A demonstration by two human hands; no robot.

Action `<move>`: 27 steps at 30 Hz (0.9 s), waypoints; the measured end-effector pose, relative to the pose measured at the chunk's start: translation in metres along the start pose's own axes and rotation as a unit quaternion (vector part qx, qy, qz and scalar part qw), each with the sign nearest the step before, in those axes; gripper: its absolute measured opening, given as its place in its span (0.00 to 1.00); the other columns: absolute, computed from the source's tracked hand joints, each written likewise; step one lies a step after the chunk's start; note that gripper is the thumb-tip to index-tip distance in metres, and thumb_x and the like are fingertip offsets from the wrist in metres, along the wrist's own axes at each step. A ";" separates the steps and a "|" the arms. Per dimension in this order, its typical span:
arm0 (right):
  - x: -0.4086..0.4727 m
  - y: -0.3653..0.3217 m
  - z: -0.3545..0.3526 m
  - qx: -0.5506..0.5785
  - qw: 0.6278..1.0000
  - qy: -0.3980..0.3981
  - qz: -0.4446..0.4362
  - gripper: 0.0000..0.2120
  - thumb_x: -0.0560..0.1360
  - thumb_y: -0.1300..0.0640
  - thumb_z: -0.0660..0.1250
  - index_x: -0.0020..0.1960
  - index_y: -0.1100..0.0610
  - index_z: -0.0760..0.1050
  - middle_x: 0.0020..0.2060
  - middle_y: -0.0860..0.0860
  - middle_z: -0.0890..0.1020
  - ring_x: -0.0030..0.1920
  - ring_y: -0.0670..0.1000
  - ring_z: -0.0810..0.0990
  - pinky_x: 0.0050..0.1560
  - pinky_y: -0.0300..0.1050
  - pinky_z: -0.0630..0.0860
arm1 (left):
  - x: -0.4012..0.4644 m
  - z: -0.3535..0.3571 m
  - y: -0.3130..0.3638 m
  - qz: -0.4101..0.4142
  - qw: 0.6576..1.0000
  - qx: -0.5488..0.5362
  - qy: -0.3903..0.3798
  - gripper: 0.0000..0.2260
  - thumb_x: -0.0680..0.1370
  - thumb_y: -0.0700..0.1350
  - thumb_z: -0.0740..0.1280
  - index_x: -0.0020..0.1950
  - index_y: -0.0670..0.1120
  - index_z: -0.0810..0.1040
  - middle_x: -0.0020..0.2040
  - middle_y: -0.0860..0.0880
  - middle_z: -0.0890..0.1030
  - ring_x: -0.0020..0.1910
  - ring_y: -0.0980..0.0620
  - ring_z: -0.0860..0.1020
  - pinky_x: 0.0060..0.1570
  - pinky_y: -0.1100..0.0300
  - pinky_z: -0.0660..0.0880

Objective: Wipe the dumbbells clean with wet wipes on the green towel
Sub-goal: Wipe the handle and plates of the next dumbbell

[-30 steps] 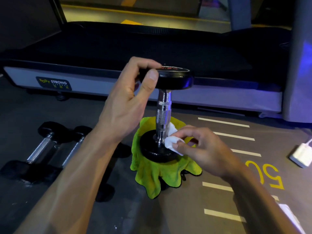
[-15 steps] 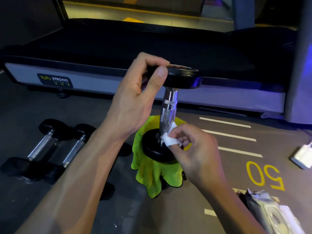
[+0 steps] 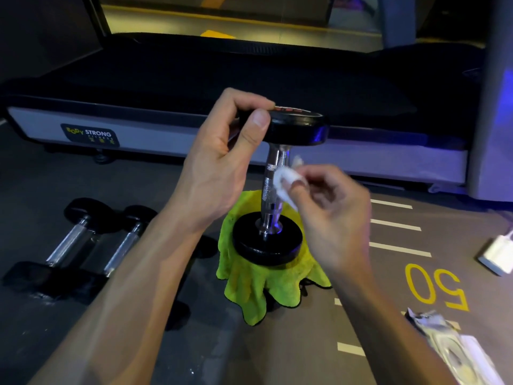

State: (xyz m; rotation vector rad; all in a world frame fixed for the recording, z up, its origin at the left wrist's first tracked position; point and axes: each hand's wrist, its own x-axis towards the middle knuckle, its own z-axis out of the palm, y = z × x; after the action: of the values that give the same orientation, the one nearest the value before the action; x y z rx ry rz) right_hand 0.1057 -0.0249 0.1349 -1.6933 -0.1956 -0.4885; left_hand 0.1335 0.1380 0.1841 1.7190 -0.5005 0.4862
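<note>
A: Wipe position is what changed. A second ago the right hand (image 3: pixel 337 215) had the wet wipe (image 3: pixel 286 182) pressed low, at the foot of the chrome handle (image 3: pixel 273 187) where it meets the bottom plate. Now the wipe sits halfway up the knurled section, just under the top plate.

B: And the dumbbell (image 3: pixel 277 190) itself?

A: Same spot: standing on end on the green towel (image 3: pixel 249 284), which is draped over something on the floor. It leans a little. The left hand (image 3: pixel 222 162) holds the top plate (image 3: pixel 297 129) by its rim, thumb in front and fingers curled over the back edge.

B: How are the right fingers set?

A: Closed narrow, pinching the folded wipe against the handle. The hand is blurred, so I cannot tell how firmly.

B: Meaning for the job?

A: I judge the handle is being worked from bottom to top, so this dumbbell is probably nearly done. Two more dumbbells (image 3: pixel 83 240) lie on the floor to the left, well apart from the towel. The wipes packet (image 3: pixel 449 345) lies at lower right.
</note>
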 end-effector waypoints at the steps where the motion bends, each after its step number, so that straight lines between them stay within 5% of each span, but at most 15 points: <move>1: 0.007 -0.001 0.004 0.018 1.000 0.016 0.005 0.04 0.77 0.61 0.75 0.48 0.52 0.83 0.43 0.48 0.86 0.45 0.50 0.85 0.50 0.46 0.81 | 0.000 -0.001 0.000 -0.001 1.000 0.002 -0.001 0.05 0.87 0.44 0.61 0.60 0.50 0.76 0.57 0.50 0.79 0.56 0.58 0.78 0.59 0.64 0.73; 6: -0.028 0.015 0.008 -0.011 0.998 -0.038 0.039 0.06 0.76 0.57 0.77 0.43 0.53 0.80 0.40 0.52 0.83 0.40 0.55 0.82 0.44 0.53 0.79 | 0.001 -0.004 -0.004 -0.007 1.000 -0.005 0.007 0.05 0.87 0.43 0.61 0.60 0.48 0.76 0.56 0.50 0.80 0.55 0.60 0.77 0.58 0.65 0.72; 9: -0.021 0.006 0.005 -0.053 0.997 -0.054 0.023 0.07 0.74 0.57 0.78 0.42 0.52 0.80 0.38 0.50 0.83 0.37 0.51 0.80 0.40 0.49 0.78 | 0.001 -0.002 -0.003 -0.007 1.000 -0.013 -0.001 0.05 0.87 0.44 0.62 0.60 0.50 0.76 0.57 0.44 0.80 0.55 0.57 0.77 0.59 0.62 0.73; 12: 0.009 -0.013 0.014 0.022 1.000 0.007 0.009 0.05 0.75 0.59 0.77 0.44 0.54 0.81 0.37 0.48 0.82 0.36 0.48 0.78 0.40 0.41 0.76 | 0.001 -0.001 -0.001 -0.003 1.000 0.000 -0.004 0.06 0.87 0.43 0.61 0.61 0.47 0.76 0.58 0.46 0.79 0.54 0.61 0.77 0.57 0.66 0.72; 17: -0.016 -0.002 0.016 0.059 0.994 -0.013 0.090 0.08 0.75 0.59 0.77 0.42 0.53 0.79 0.34 0.52 0.82 0.35 0.46 0.78 0.38 0.42 0.76 | 0.001 -0.005 -0.004 0.000 1.000 -0.014 0.009 0.05 0.87 0.42 0.62 0.60 0.49 0.76 0.60 0.40 0.80 0.56 0.58 0.78 0.60 0.64 0.73; 22: 0.013 -0.011 0.015 0.162 0.971 -0.003 0.176 0.10 0.72 0.68 0.77 0.44 0.57 0.78 0.36 0.49 0.83 0.37 0.47 0.80 0.36 0.38 0.78 | 0.001 -0.005 -0.003 -0.011 1.000 0.006 0.009 0.05 0.87 0.43 0.62 0.61 0.47 0.76 0.52 0.53 0.79 0.50 0.63 0.77 0.54 0.66 0.71; 25: 0.033 -0.016 0.022 0.249 0.948 0.047 0.191 0.09 0.74 0.68 0.74 0.47 0.57 0.78 0.41 0.52 0.83 0.41 0.50 0.79 0.37 0.41 0.75 | 0.003 -0.005 -0.004 -0.011 1.000 0.007 0.010 0.06 0.87 0.46 0.62 0.61 0.49 0.76 0.54 0.50 0.80 0.53 0.56 0.79 0.56 0.59 0.74; 27: 0.026 -0.014 0.027 0.236 0.950 0.071 0.194 0.07 0.76 0.67 0.73 0.46 0.57 0.79 0.40 0.51 0.84 0.40 0.47 0.79 0.37 0.39 0.75 | 0.003 -0.005 -0.004 -0.015 1.000 0.009 0.012 0.06 0.87 0.45 0.62 0.61 0.47 0.76 0.50 0.55 0.79 0.48 0.62 0.77 0.52 0.65 0.72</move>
State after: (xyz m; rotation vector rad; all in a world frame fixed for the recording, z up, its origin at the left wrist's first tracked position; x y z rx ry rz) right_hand 0.1286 0.0005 0.1555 -1.1812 0.1207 -0.2401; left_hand 0.1378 0.1434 0.1832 1.7327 -0.4539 0.4917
